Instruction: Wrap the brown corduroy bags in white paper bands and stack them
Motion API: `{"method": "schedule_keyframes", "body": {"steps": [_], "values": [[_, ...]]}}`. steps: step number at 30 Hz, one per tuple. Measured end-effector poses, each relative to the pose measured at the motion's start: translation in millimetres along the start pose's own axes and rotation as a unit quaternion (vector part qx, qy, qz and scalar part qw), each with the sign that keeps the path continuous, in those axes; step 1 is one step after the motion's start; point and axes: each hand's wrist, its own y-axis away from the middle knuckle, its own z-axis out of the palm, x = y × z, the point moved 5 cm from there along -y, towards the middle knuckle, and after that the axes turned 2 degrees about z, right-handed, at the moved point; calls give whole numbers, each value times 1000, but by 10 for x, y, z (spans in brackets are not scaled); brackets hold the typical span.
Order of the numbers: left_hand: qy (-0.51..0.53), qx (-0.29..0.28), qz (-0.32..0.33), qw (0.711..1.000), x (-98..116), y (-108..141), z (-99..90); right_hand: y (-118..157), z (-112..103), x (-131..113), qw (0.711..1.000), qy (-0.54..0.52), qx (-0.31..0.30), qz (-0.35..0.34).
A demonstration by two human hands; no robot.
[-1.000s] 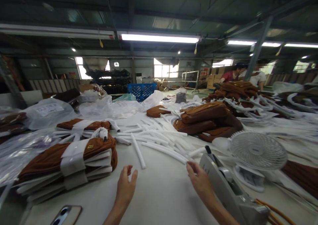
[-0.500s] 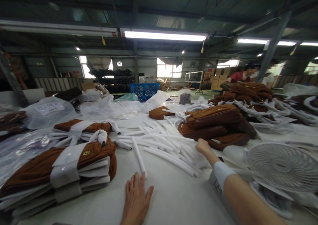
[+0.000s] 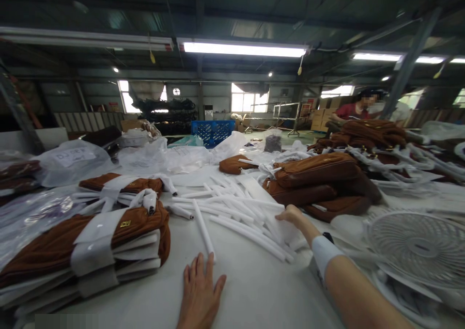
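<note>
Two bare hands at a white tabletop [image 3: 250,295]; clock read from the wearer, 12 straight ahead. Left hand [image 3: 201,290] at 11, palm down, fingers open and slightly spread, holding nothing; fingertips just beside the near end of a single slim white foam tube [image 3: 204,229]. Right hand [image 3: 290,216] reaches to 1, fingers curled at the near right edge of a loose heap of long white foam tubes [image 3: 232,208], by a thin whitish sheet [image 3: 259,189]. Cannot tell whether it grips sheet, tube or neither. Heap lies at 12, tubes crossing one another. Beyond the right hand, at 1, stacked brown fabric bags [image 3: 316,170]. At 10, more brown bags [image 3: 145,227] under a broad white wrap band [image 3: 95,244]. Round white fan [image 3: 421,244] at 2. Judgement: the step in hand looks like reaching and sorting by touch at the heap's edge. Any grasp there calls for a narrow pinch on one piece, drawn out low, since crossed tubes could drag their neighbours or roll.
</note>
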Motion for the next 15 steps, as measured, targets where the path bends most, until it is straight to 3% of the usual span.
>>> {"method": "schedule_keyframes", "body": {"steps": [5,11,15], "values": [[11,-26,10,1000,-37,-23,40,65,-265,-27,999,35,20,9],[0,5,-3,1000,72,17,-162,375,-668,-139,993,89,77,-22],[17,-24,-14,999,102,6,-259,632,-881,-276,984,124,107,-67]]}}
